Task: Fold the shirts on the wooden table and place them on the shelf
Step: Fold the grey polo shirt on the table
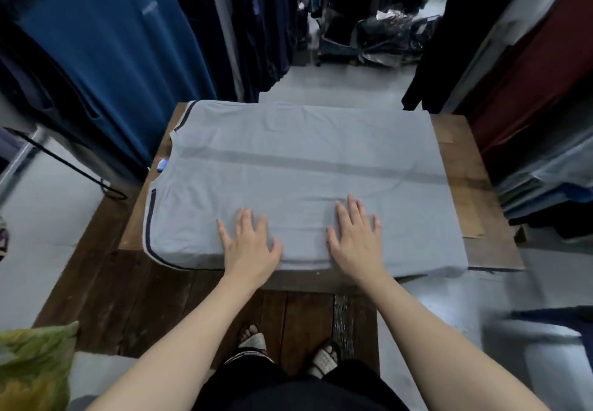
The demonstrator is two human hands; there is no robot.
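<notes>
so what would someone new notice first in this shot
A pale blue shirt spread flat over the wooden table fills the middle. The left hand and right hand lie flat on its near edge, fingers spread. A large teal shirt hangs at the upper left.

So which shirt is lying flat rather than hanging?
The pale grey shirt on the wooden table, left hand and right hand on it; the teal shirt hangs left.

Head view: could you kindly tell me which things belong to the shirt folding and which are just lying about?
Job: grey shirt; wooden table; left hand and right hand, both flat on it.
Lying about: hanging blue shirt; green bag; plastic bags behind.
</notes>
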